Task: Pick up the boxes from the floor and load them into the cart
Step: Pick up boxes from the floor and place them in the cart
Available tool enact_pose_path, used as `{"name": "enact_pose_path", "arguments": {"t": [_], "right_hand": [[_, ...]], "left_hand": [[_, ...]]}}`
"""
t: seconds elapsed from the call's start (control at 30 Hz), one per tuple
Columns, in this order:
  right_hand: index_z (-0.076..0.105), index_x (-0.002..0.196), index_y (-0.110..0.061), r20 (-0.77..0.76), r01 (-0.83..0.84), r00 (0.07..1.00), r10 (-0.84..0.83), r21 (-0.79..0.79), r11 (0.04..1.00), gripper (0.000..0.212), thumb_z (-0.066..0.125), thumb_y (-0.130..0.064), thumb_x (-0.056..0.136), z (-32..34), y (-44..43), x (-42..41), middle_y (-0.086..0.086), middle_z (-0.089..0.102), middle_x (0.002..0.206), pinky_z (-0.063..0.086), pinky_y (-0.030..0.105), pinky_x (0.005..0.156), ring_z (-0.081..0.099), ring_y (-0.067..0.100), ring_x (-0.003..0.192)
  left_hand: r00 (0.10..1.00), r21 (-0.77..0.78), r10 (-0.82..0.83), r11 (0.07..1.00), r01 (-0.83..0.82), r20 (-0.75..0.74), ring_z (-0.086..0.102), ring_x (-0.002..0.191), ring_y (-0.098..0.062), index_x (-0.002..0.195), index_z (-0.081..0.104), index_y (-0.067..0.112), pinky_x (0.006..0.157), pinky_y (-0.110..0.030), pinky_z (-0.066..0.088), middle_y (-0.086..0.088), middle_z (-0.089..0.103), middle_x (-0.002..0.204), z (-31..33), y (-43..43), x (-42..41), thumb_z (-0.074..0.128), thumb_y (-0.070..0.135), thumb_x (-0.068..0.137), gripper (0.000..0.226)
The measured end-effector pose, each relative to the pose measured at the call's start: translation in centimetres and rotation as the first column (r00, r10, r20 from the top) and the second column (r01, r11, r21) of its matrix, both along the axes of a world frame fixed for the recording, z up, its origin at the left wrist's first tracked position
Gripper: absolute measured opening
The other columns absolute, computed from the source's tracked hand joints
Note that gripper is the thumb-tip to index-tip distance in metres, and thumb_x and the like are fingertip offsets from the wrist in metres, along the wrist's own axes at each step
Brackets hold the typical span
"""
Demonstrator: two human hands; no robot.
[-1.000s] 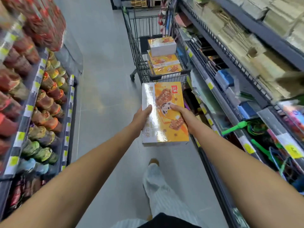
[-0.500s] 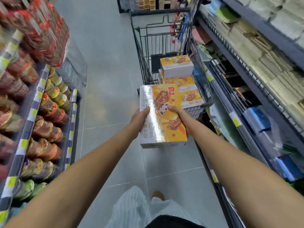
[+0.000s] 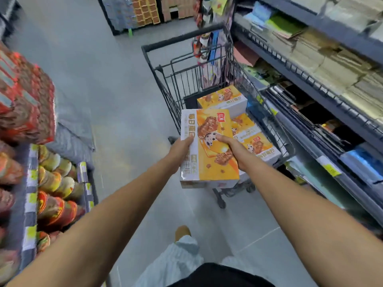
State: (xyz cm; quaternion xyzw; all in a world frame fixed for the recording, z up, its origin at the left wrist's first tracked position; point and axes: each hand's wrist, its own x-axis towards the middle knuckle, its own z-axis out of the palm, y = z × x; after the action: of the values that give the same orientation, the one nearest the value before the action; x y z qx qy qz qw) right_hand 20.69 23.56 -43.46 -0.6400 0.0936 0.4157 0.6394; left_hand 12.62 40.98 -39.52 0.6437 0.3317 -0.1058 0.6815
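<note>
To my left, a shelf of bowl noodles (image 3: 56, 183). My left hand (image 3: 182, 147) grips the left edge of an orange and white box (image 3: 209, 158) and my right hand (image 3: 234, 149) grips its right side, so it is clamped between both hands, held level at the near end of the cart (image 3: 182, 39). Three matching boxes (image 3: 222, 99) lie inside. I should lift it over the near rim and lower it flat onto them, clear of the store shelving (image 3: 310, 78) on the right.
</note>
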Motion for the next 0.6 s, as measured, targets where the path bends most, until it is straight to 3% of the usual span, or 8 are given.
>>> {"name": "enact_pose_path", "arguments": {"t": [0.1, 0.17, 0.23, 0.37, 0.43, 0.5, 0.6], "right_hand": [[0.063, 0.112, -0.04, 0.009, 0.082, 0.997, -0.082, -0.001, 0.997, 0.08, 0.08, -0.073, 0.041, -0.2, 2.4, 2.0, 0.01, 0.064, 0.127, 0.048, 0.052, 0.096, 0.062, 0.013, 0.053], [0.062, 0.118, -0.037, -0.006, 0.144, 0.99, -0.144, -0.026, 0.989, 0.089, 0.081, -0.073, 0.039, -0.4, 3.5, 2.9, 0.011, 0.067, 0.117, 0.046, 0.055, 0.1, 0.062, 0.018, 0.062], [0.064, 0.114, -0.033, -0.005, 0.205, 0.979, -0.205, -0.017, 0.979, 0.093, 0.083, -0.071, 0.032, -0.3, 4.2, 3.3, 0.012, 0.069, 0.109, 0.047, 0.056, 0.1, 0.066, 0.022, 0.066], [0.055, 0.132, -0.03, -0.022, 0.352, 0.934, -0.356, -0.103, 0.93, 0.121, 0.081, -0.076, 0.023, -2.1, 3.6, 5.4, 0.005, 0.057, 0.136, 0.043, 0.053, 0.105, 0.058, 0.035, 0.105], [0.052, 0.135, -0.035, -0.05, 0.382, 0.92, -0.389, -0.117, 0.917, 0.12, 0.081, -0.077, 0.026, -4.3, 2.6, 7.2, -0.001, 0.05, 0.143, 0.039, 0.055, 0.108, 0.052, 0.037, 0.124], [0.054, 0.134, -0.037, -0.045, 0.412, 0.907, -0.419, -0.112, 0.904, 0.115, 0.08, -0.078, 0.029, -5.2, 1.7, 8.3, -0.001, 0.048, 0.146, 0.037, 0.056, 0.109, 0.048, 0.037, 0.13], [0.058, 0.13, -0.038, -0.033, 0.459, 0.884, -0.466, -0.118, 0.88, 0.111, 0.079, -0.079, 0.029, -4.3, 1.0, 10.5, -0.003, 0.047, 0.146, 0.035, 0.054, 0.111, 0.049, 0.031, 0.129]], "left_hand": [[0.995, 0.008, -0.098, 0.995, 0.098, 0.001, 0.068, 0.059, -0.012, 0.12, 0.055, 0.013, 0.045, -0.02, 0.053, -0.002, 0.067, 0.083, 0.7, 3.0, 3.2, 0.041, 0.032, 0.101, 0.031], [0.992, 0.024, -0.129, 0.991, 0.129, 0.004, 0.066, 0.049, -0.007, 0.115, 0.055, 0.014, 0.043, -0.019, 0.052, -0.001, 0.065, 0.079, 0.6, 4.1, 5.0, 0.041, 0.03, 0.101, 0.025], [0.989, 0.019, -0.148, 0.989, 0.148, -0.015, 0.066, 0.052, -0.009, 0.114, 0.056, 0.014, 0.046, -0.021, 0.052, -0.001, 0.065, 0.077, 0.6, 4.7, 6.6, 0.043, 0.029, 0.1, 0.025], [0.972, 0.04, -0.229, 0.972, 0.231, -0.046, 0.065, 0.07, -0.017, 0.119, 0.059, 0.01, 0.064, -0.028, 0.053, -0.004, 0.068, 0.087, -0.2, 4.6, 10.0, 0.046, 0.034, 0.098, 0.034], [0.962, 0.047, -0.263, 0.963, 0.267, -0.071, 0.067, 0.075, -0.02, 0.119, 0.06, 0.012, 0.072, -0.031, 0.055, -0.006, 0.069, 0.093, -0.8, 4.0, 12.1, 0.047, 0.037, 0.097, 0.035], [0.953, 0.044, -0.296, 0.953, 0.299, -0.065, 0.066, 0.077, -0.022, 0.119, 0.059, 0.011, 0.076, -0.034, 0.054, -0.008, 0.069, 0.097, -1.3, 3.4, 13.9, 0.047, 0.036, 0.097, 0.036], [0.935, 0.055, -0.347, 0.935, 0.351, -0.068, 0.063, 0.071, -0.018, 0.116, 0.058, 0.014, 0.067, -0.031, 0.052, -0.004, 0.066, 0.088, -1.9, 2.1, 17.8, 0.047, 0.035, 0.098, 0.03]]}}
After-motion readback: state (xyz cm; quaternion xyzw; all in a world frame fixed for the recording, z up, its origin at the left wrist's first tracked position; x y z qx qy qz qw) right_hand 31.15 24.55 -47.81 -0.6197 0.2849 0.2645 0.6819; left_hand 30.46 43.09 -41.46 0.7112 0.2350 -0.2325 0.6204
